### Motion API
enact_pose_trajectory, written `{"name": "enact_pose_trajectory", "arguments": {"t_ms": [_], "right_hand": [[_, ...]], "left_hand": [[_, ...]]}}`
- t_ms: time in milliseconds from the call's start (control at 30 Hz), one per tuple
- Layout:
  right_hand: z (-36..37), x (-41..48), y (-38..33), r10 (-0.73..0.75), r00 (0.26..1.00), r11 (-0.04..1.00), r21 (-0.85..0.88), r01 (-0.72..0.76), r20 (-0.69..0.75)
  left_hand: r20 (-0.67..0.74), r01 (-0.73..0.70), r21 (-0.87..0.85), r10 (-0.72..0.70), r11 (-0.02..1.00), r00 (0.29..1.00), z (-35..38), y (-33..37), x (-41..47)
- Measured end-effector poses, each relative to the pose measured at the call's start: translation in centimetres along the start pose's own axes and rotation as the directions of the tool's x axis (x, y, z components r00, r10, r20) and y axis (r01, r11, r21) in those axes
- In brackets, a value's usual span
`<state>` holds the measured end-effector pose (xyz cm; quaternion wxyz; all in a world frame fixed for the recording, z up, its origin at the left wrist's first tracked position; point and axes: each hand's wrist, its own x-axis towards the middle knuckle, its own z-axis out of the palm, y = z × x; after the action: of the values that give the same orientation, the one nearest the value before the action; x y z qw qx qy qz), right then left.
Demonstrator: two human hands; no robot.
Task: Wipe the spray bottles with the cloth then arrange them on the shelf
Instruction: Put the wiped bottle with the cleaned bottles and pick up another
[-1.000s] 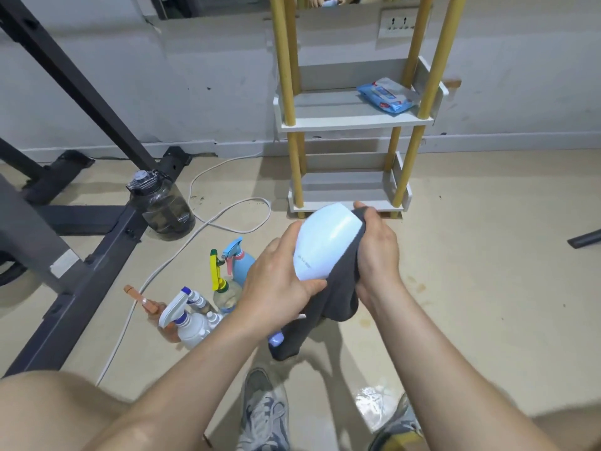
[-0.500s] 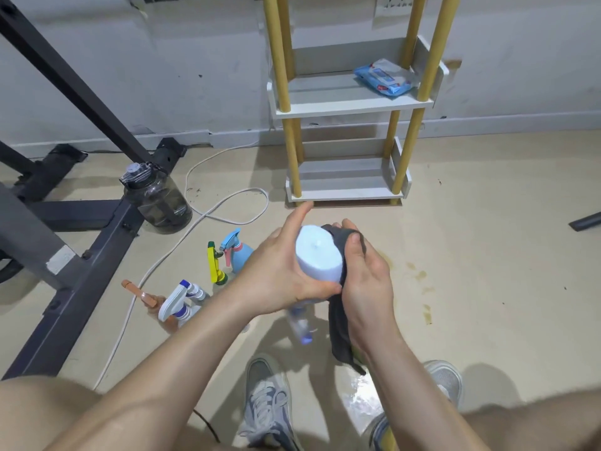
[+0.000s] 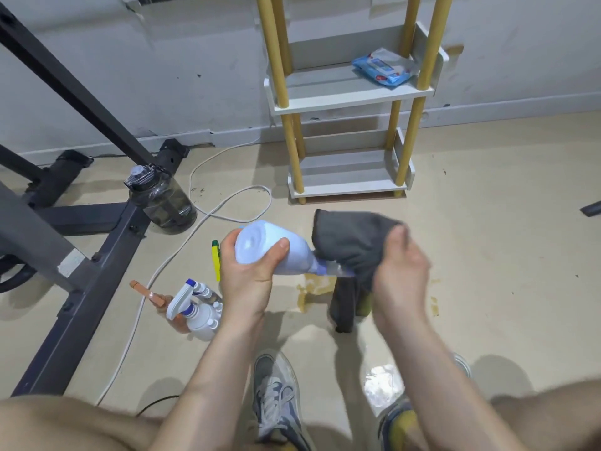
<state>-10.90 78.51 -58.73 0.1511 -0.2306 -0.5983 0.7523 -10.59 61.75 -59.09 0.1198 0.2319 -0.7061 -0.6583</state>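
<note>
My left hand (image 3: 247, 281) grips a pale blue spray bottle (image 3: 270, 247) by its base, lying sideways with its nozzle pointing right. My right hand (image 3: 401, 271) holds a dark grey cloth (image 3: 353, 247) wrapped over the bottle's nozzle end; the nozzle is mostly hidden under it. Several other spray bottles stand on the floor to the left: a white one with a blue-and-white trigger (image 3: 195, 309), an orange one (image 3: 153, 297), and a yellow-green trigger (image 3: 216, 260) half hidden behind my left hand. The white shelf with yellow posts (image 3: 348, 92) stands against the wall beyond.
A blue wipes packet (image 3: 383, 68) lies on the upper shelf level. A dark water jug (image 3: 161, 200) stands by a black metal frame (image 3: 84, 252) at the left. A white cable (image 3: 201, 229) snakes over the floor. My shoes (image 3: 276, 398) are below.
The bottle has been turned from base-up to lying sideways, nozzle to the right. My right hand with the cloth has slid off the body to the nozzle end.
</note>
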Motion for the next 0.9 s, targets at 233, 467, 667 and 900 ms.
{"name": "enact_pose_trajectory", "arguments": {"t_ms": [233, 467, 667, 900], "right_hand": [[-4.1, 3.6, -3.8, 0.425, 0.894, 0.795, 0.531, -0.294, -0.140], [1.1, -2.9, 0.9, 0.111, 0.984, 0.994, -0.006, -0.111, 0.142], [0.6, -1.2, 3.6, -0.062, 0.925, 0.861, -0.449, 0.239, 0.374], [0.8, 3.3, 3.3, 0.063, 0.973, 0.955, -0.296, 0.006, 0.223]], "left_hand": [[-0.127, -0.031, 0.616, 0.138, 0.787, 0.982, -3.4, 0.1, 0.5], [0.167, 0.543, -0.409, -0.525, 0.734, 0.835, 2.4, -0.7, -2.9], [0.305, 0.512, -0.305, -0.427, 0.803, 0.851, 4.1, -2.4, -6.2], [0.407, 0.548, -0.216, -0.435, 0.808, 0.803, 3.6, -3.6, -8.2]]}}
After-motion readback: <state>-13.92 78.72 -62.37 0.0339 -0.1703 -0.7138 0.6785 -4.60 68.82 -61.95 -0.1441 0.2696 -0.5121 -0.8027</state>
